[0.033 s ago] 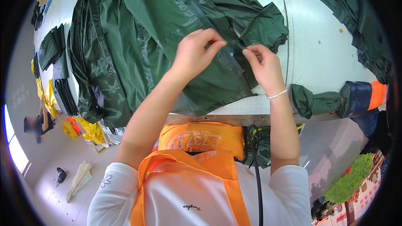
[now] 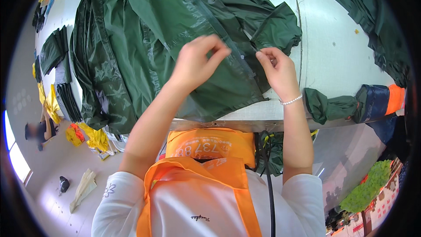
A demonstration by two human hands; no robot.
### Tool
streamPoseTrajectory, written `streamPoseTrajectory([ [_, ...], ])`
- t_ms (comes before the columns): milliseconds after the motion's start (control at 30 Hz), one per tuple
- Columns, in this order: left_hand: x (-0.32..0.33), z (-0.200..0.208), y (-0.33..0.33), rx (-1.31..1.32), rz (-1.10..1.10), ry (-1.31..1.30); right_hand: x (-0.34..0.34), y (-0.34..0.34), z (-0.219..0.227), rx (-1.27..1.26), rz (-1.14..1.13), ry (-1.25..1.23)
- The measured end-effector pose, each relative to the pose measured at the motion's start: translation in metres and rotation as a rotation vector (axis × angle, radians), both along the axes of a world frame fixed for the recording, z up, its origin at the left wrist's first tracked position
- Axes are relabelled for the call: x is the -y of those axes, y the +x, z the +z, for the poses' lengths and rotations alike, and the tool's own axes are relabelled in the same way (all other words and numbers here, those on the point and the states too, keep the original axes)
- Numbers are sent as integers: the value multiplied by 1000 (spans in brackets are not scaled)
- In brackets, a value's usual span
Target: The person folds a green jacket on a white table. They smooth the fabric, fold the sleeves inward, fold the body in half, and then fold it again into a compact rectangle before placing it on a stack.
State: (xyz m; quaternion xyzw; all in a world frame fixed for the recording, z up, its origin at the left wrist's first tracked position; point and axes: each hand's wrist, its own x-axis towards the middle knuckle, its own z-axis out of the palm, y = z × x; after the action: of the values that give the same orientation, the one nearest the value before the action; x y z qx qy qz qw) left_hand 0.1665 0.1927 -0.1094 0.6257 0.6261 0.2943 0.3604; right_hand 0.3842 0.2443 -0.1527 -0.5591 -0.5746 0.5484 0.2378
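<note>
A dark green rain jacket [image 2: 162,30] lies spread on the white table, its zipper [image 2: 226,35] running diagonally down the front. Above the cloth beside this zipper is my left hand [image 2: 199,63], slightly blurred, thumb and forefinger pressed together; whatever is between them is too small to make out. Just right of the zipper, my right hand [image 2: 280,70] pinches with thumb and forefinger close to the jacket's dark front edge, below the sleeve end [image 2: 278,28]. A small dark bit shows at those fingertips, its kind unclear. A beaded bracelet circles my right wrist.
Dark green garments [image 2: 372,22] are stacked at the far right. A rolled green bundle [image 2: 331,105] lies beside a navy and orange one [image 2: 381,101]. Folded dark pieces [image 2: 55,50] sit at the left edge. A black cable [image 2: 268,171] hangs before me.
My left hand has moved left and slightly toward me, away from my right hand. The right hand stays almost in place, and the jacket lies as before.
</note>
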Motion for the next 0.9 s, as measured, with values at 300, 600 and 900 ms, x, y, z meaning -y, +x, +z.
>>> streamPoseTrajectory([
  [300,170,55,-83,-917,-489,-925,44,-14,-16,142,45,231],
  [600,42,-4,-14,275,211,-598,99,-44,26,278,332,748],
  [900,38,2,-19,659,352,-750,114,-52,31,165,308,732],
])
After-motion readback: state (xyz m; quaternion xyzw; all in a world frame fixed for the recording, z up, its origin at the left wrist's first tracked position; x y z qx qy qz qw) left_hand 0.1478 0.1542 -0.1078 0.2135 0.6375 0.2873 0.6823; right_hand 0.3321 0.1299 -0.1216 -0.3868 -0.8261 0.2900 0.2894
